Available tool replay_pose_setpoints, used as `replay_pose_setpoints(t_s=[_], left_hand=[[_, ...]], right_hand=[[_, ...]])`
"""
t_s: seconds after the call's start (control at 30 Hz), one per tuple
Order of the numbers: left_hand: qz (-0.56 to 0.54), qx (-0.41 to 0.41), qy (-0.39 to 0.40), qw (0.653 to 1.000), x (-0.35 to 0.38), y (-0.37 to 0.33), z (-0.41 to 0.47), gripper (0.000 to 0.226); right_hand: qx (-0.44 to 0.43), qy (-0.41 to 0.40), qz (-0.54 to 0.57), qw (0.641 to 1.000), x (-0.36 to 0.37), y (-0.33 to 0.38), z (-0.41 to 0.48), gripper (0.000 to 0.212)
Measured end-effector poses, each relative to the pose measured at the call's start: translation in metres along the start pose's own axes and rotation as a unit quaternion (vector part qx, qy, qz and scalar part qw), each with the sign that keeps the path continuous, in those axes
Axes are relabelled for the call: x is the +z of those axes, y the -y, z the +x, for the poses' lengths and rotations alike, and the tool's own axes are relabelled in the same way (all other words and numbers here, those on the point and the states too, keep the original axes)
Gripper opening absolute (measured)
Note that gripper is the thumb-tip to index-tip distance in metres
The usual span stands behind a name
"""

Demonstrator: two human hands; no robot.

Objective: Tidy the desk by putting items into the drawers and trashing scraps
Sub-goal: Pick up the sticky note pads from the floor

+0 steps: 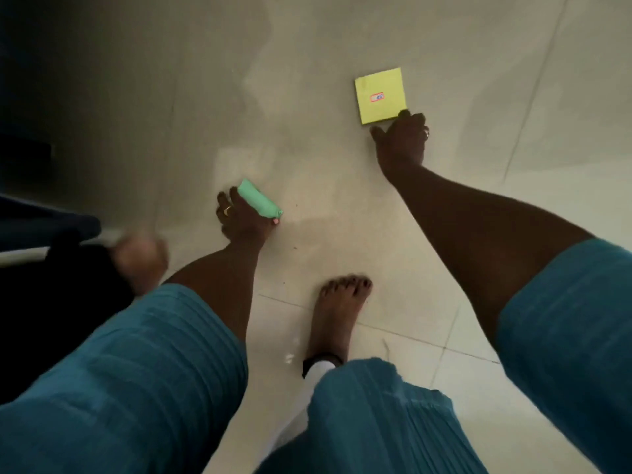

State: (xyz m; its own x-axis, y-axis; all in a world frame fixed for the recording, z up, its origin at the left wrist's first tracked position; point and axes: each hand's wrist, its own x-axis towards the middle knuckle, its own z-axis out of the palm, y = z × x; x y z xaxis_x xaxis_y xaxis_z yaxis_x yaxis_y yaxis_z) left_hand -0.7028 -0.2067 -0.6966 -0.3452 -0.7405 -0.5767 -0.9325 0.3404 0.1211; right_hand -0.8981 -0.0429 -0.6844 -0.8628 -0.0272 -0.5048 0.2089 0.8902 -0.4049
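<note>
Teal sleeve [136,354] nearest; left hand [242,220] grips green highlighter [258,200]; right hand [403,142], grip wide, touches sticky-note pad [380,95] corner: best pinch its edge off floor [307,97]

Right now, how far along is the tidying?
Nothing shows as put away yet. The left hand grips a green item; the right hand touches the yellow sticky pad lying on the floor. Both must yet be stowed or trashed.

Pale, glossy floor tiles [307,63] fill the view, crossed by thin grout lines [534,90]. The light is dim, with soft reflections on the tiles. Dark, blurred furniture [24,165] stands at the left edge.
</note>
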Motion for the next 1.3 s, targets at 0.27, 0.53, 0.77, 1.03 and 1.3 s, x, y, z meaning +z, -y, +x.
replay_pose_setpoints(t_s=[0.27, 0.53, 0.77, 1.03, 1.3], left_hand=[[0.041, -0.063, 0.014, 0.997, -0.013, 0.015, 0.022, 0.115], [-0.177, -0.012, 0.026, 0.984, -0.011, 0.001, -0.027, 0.064], [-0.252, -0.027, 0.118, 0.96, -0.021, -0.035, -0.104, 0.044], [-0.157, 0.074, 0.182, 0.968, -0.062, -0.094, -0.273, 0.04], [-0.038, 0.178, 0.271, 0.945, -0.088, -0.13, -0.48, 0.038]], right_hand=[[0.14, -0.043, 0.047, 0.988, 0.014, 0.033, 0.043, 0.084], [0.132, -0.003, 0.229, 0.964, -0.01, -0.003, 0.009, 0.041], [0.23, 0.025, 0.392, 0.89, -0.061, -0.066, -0.104, 0.02], [0.35, -0.012, 0.612, 0.709, -0.172, -0.137, -0.287, 0.018], [0.422, -0.175, 0.693, 0.557, -0.295, -0.193, -0.453, 0.017]])
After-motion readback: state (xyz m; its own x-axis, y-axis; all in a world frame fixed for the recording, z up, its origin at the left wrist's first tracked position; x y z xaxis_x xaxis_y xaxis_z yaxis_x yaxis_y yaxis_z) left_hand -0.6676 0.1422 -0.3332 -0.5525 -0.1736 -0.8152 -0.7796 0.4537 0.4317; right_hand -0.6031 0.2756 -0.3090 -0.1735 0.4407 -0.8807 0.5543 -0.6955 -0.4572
